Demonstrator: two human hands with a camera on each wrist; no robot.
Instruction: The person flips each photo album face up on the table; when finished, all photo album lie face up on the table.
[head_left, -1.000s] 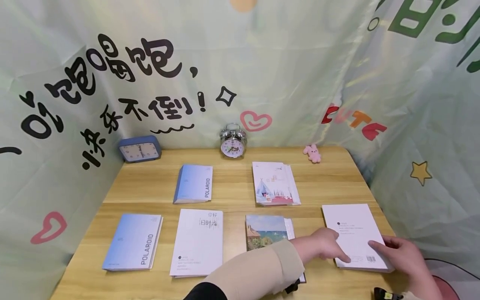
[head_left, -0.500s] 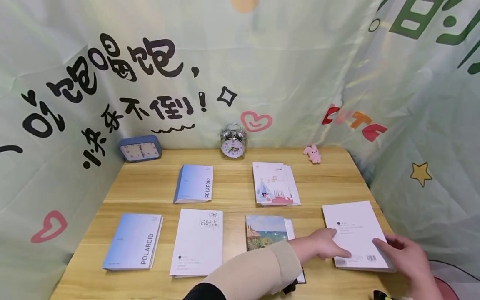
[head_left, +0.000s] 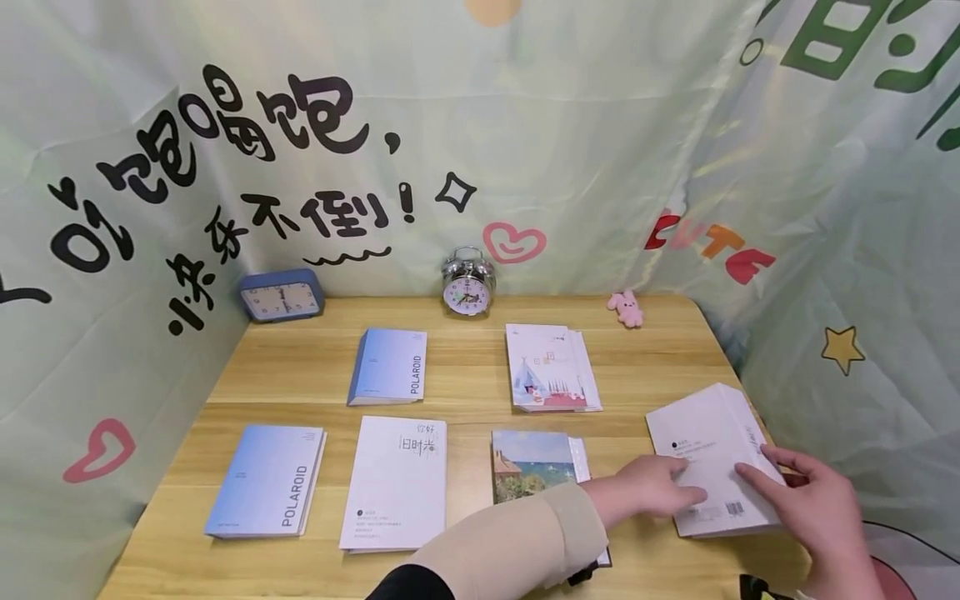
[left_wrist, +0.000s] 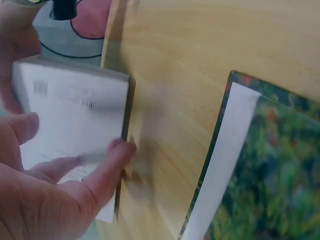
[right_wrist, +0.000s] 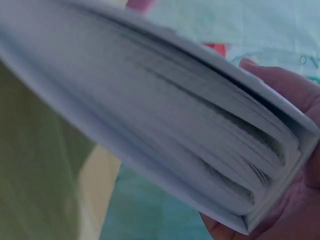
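At the right of the table, my right hand (head_left: 813,504) grips a white photo album (head_left: 708,479) by its spine side, thumb over the cover. That side is raised, so the album tilts and its lettered spine shows. In the right wrist view its bulging page edges (right_wrist: 200,125) face the camera, with the palm behind the spine. My left hand (head_left: 648,492) reaches across to the album's left side. In the left wrist view the fingers of the left hand (left_wrist: 60,185) are spread, fairly straight, over the cover, one fingertip at the edge.
A seaside-painting album (head_left: 532,467) lies partly under my left sleeve. Other albums: white (head_left: 397,483), blue (head_left: 266,479), smaller blue (head_left: 390,367) and tent-printed (head_left: 547,367). Behind stand a blue clock (head_left: 281,296), a silver alarm clock (head_left: 467,287) and a pink rabbit (head_left: 625,308).
The white album was lying nearly flat; its right side has come up and its spine has turned into view. My right hand has risen with it, while my left hand stays nearly in place.
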